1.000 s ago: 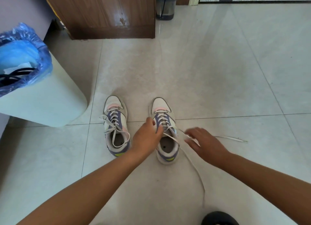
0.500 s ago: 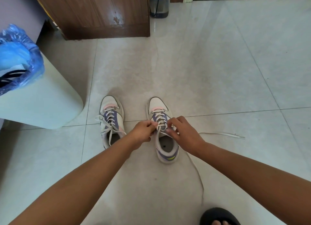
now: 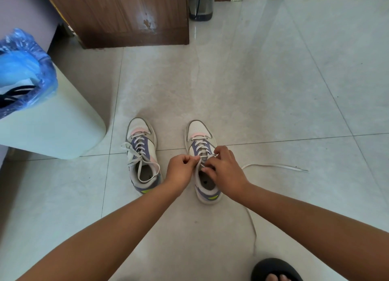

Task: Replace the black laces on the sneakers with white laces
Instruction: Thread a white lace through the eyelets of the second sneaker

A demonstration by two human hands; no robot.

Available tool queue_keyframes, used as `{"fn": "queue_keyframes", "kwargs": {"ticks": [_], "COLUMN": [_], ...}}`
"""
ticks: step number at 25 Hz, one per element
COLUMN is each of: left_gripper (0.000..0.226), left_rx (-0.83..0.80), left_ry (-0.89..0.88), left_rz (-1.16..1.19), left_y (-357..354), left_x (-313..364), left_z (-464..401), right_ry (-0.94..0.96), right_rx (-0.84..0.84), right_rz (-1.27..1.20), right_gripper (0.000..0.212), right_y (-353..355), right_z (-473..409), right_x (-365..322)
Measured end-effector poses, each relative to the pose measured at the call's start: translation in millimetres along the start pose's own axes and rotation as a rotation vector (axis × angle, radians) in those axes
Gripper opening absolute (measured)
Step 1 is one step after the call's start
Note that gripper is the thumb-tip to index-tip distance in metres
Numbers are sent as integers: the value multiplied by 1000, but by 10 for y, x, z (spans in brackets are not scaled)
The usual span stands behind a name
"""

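At frame centre, the left hand (image 3: 182, 168) and right hand (image 3: 226, 168) each pinched the white lace (image 3: 273, 166) over the right-hand sneaker (image 3: 201, 137); the laced left-hand sneaker (image 3: 141, 142) stood beside it on the floor (image 3: 252, 91).

Two sneakers stand side by side on the floor (image 3: 263, 91): the left sneaker (image 3: 142, 154) nearer a bin (image 3: 52, 129), the right sneaker (image 3: 202, 146) under both hands (a lace end (image 3: 275, 166) trails rightward). A cabinet (image 3: 126, 15) stands behind.

Right hand (image 3: 226, 171) covers the right sneaker (image 3: 205, 165) top eyelets, lace path there unclear. Bin (image 3: 52, 123) cut off at left edge. Black slipper (image 3: 273, 269) cut by bottom edge.
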State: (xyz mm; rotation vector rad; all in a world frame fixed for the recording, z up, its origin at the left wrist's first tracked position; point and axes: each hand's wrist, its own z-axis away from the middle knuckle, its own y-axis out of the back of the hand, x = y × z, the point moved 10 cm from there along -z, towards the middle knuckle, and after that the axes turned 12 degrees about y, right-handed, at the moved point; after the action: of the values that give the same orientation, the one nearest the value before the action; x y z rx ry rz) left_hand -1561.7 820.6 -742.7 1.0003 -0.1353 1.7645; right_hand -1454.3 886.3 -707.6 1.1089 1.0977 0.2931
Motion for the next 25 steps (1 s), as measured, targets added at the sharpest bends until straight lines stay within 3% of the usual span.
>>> {"fn": "queue_keyframes", "kwargs": {"ticks": [6, 11, 15, 17, 21, 25], "left_gripper": [22, 20, 7, 9, 44, 41], "left_rx": [-191, -72, 5, 35, 61, 33], "left_ry": [24, -94, -64, -109, -153, -90], "left_rz": [178, 218, 271, 192, -243, -307], "left_y": [-93, -68, -22, -16, -142, -208], "left_x": [-115, -148, -184, -183, -214, -231], "left_z": [-62, -26, 40, 148, 314, 335], "right_ry": [-288, -301, -267, -248, -310, -272], "right_rx": [-72, -108, -145, -159, -238, -315], "right_rz": [-216, -156, -29, 23, -66, -77], "right_gripper": [24, 17, 20, 25, 29, 22], "right_y": [-81, -77, -77, -93, -151, -168], "right_z": [6, -54, -64, -61, -77, -108], "right_x": [153, 109, 40, 12, 68, 35]}}
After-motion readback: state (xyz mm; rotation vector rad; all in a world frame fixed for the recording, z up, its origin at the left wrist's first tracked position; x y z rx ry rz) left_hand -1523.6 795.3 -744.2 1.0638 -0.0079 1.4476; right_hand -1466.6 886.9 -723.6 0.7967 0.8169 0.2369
